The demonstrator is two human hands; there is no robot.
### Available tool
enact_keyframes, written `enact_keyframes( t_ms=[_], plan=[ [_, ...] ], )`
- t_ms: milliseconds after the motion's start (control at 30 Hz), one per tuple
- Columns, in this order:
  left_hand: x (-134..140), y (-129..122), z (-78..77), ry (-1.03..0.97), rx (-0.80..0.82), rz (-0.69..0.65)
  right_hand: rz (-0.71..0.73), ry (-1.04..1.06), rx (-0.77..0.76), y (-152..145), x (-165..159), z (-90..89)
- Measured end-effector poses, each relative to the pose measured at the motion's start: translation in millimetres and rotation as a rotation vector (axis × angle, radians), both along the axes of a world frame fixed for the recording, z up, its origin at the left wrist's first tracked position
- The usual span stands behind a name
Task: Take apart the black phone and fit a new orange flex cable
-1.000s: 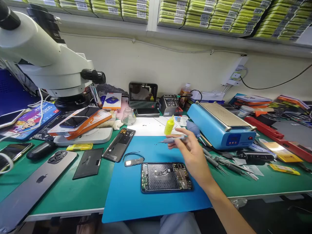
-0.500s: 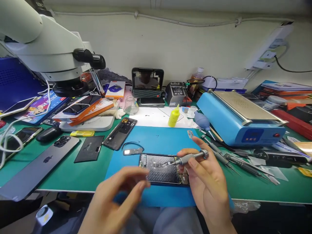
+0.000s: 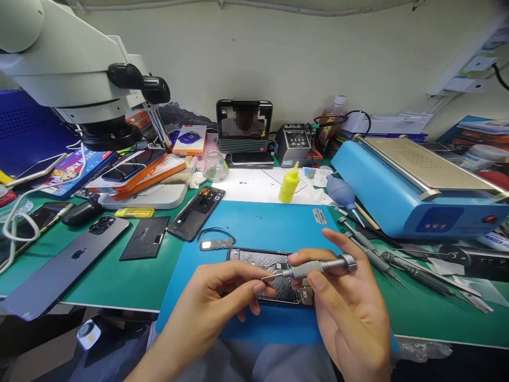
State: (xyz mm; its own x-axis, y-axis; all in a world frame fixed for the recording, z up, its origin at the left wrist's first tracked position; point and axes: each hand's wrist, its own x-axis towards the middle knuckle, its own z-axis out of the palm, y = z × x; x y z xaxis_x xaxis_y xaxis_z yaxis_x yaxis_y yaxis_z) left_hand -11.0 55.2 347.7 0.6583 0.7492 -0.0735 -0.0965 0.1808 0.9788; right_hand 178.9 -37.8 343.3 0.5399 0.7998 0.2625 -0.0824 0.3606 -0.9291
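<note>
My right hand [image 3: 350, 302] grips a silver hand tool [image 3: 306, 269] with a knurled handle and a thin, angled tip. It points left, held nearly level. My left hand [image 3: 222, 297] is closed, thumb and forefinger pinching at the tool's tip. Behind and beneath both hands lies an opened phone [image 3: 284, 260], its inside facing up with a dark striped area and a board at the right end. My fingers cover part of it. A blue mat [image 3: 246, 223] lies under the phone. Just beyond the phone are a small phone part [image 3: 217, 244] and a thin dark strip [image 3: 214, 229].
To the left are a detached phone back [image 3: 196, 212], a black battery-like slab [image 3: 143, 239] and a grey phone [image 3: 69, 265]. A microscope [image 3: 91, 90] overhangs the far left. At right stand a blue heating plate [image 3: 401, 207], a blower bulb [image 3: 341, 190] and several tools [image 3: 382, 257]. A yellow bottle [image 3: 289, 185] stands behind.
My left hand has moved right and up, from apart with loose fingers to pinching the tool's tip. The right hand keeps hold of the tool. The camera view has shifted slightly.
</note>
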Motion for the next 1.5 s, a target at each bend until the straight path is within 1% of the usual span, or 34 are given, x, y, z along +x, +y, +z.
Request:
enact_keyframes(
  t_ms=[233, 433, 600, 700, 767, 833, 900, 967, 1033, 1100, 1167, 1267, 1500],
  plan=[
    [1.0, 0.2, 4.1, -0.036, 0.007, -0.005, 0.014, -0.04, 0.027, 1.1, -0.3, 6.0],
    [0.4, 0.1, 4.4, -0.036, 0.047, -0.01, 0.003, -0.073, 0.027, 1.1, -1.2, 2.6],
    [-0.5, 0.3, -0.8, -0.024, 0.083, -0.019, -0.015, -0.069, 0.008, -0.2, -1.1, 0.9],
    [-2.5, 0.1, -5.7, -0.036, 0.121, -0.01, -0.036, -0.091, -0.009, 0.1, 3.8, 5.9],
    [-3.9, 0.2, -8.3, -0.039, 0.15, 0.031, -0.081, -0.129, -0.031, 0.4, 7.9, 10.7],
    [-5.0, 0.2, -9.8, 0.014, 0.261, 0.068, -0.158, -0.188, -0.032, -0.4, 11.3, 14.5],
    [-5.4, -0.2, -10.0, 0.091, 0.463, 0.097, -0.256, -0.285, 0.011, -3.9, 13.7, 15.1],
    [-5.0, -1.5, -9.0, 0.135, 0.675, 0.108, -0.33, -0.418, 0.07, -10.1, 15.7, 12.2],
    [-4.1, -3.3, -7.1, 0.135, 0.807, 0.086, -0.344, -0.553, 0.101, -17.8, 18.0, 6.7],
    [-3.0, -4.9, -4.9, 0.144, 0.888, 0.045, -0.303, -0.662, 0.101, -25.1, 20.6, 0.9],
    [-2.3, -6.0, -3.3, 0.17, 0.924, 0.025, -0.251, -0.741, 0.095, -30.2, 23.1, -3.7],
    [-1.9, -6.2, -2.6, 0.203, 0.923, 0.013, -0.196, -0.816, 0.099, -32.2, 25.6, -6.8],
    [-0.7, -5.8, -1.7, 0.214, 0.921, 0.005, -0.147, -0.875, 0.092, -25.6, 25.3, -4.8]
  ],
)
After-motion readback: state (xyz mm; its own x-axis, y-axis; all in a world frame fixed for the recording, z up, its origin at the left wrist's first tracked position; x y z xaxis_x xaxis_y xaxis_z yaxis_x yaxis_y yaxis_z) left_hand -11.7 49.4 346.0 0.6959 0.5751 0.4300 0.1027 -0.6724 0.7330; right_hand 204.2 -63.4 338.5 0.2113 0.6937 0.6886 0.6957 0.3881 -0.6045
